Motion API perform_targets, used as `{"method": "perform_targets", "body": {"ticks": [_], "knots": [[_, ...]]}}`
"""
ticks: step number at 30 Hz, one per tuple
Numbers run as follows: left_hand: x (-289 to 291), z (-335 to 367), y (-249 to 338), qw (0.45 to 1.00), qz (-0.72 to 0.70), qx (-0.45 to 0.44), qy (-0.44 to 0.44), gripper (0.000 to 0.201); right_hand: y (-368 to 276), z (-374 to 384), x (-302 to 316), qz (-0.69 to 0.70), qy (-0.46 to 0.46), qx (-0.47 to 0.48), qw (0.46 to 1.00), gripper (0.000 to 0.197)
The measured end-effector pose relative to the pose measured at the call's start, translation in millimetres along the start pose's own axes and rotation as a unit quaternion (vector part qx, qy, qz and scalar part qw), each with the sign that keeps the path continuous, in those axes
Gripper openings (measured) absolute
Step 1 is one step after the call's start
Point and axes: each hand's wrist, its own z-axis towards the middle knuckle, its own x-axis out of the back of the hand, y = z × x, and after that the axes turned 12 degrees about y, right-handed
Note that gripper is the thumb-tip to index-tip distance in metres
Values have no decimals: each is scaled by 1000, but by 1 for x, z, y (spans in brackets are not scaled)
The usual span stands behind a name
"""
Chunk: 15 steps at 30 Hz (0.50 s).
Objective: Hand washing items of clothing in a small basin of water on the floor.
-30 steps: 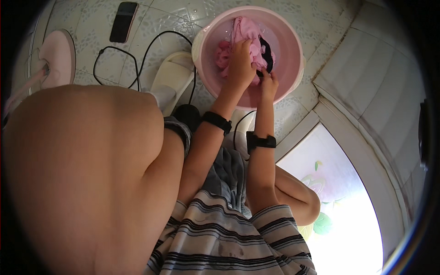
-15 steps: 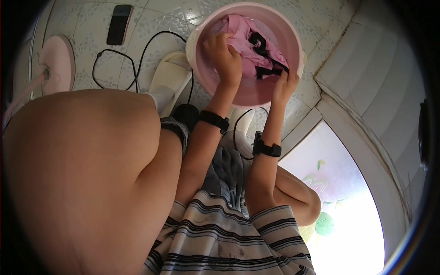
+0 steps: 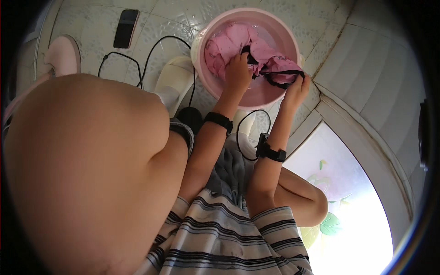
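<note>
While right hand fingers pinch the black trim of the limp pink cloth garment, likely to spread it, left hand fingers bend over its middle, can't tell grip; garment mostly inside round pink plastic basin, thin black cable and cream slip-on slipper crowd its left, flat black phone beyond

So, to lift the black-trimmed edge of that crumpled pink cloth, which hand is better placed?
Probably the right hand: its fingers pinch the black fabric trim near the round pink basin's right rim. The left hand is on the crumpled pink cloth's bunched folds.
</note>
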Motion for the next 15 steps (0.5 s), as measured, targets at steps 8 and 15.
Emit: {"method": "perform_targets", "body": {"ticks": [8, 15], "knots": [[10, 15, -3, 995, -99, -4, 12, 19, 1, -2, 5, 76, 31, -44, 996, 22], [75, 62, 42, 952, -175, -37, 250, 15, 9, -12, 29, 36, 41, -42, 998, 24]]}}
